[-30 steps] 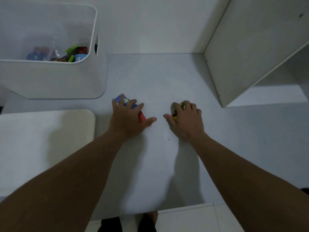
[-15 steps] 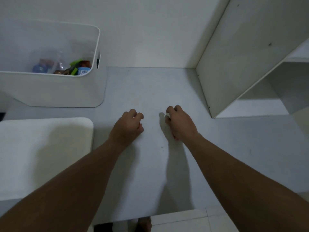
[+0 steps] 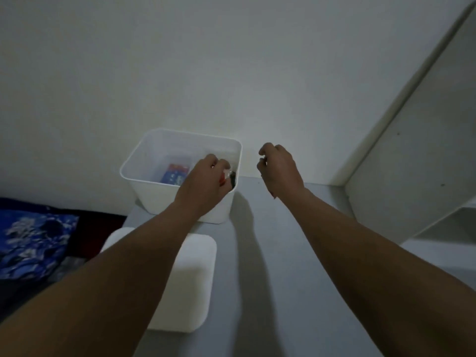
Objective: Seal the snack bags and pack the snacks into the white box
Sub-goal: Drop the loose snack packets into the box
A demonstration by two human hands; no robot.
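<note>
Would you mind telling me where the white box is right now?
The white box sits left of centre in the head view, against the wall at the table's far end, with the left hand over its right rim.

We see a dim, grey-toned scene with soft, low contrast. Long forearm shadows fall across the tabletop (image 3: 257, 292) away from us, so light comes from behind and above. The left hand (image 3: 206, 180) and right hand (image 3: 279, 168) appear slightly motion-blurred. Wide-angle distortion bends the shelf unit (image 3: 417, 150) near the right edge.
</note>
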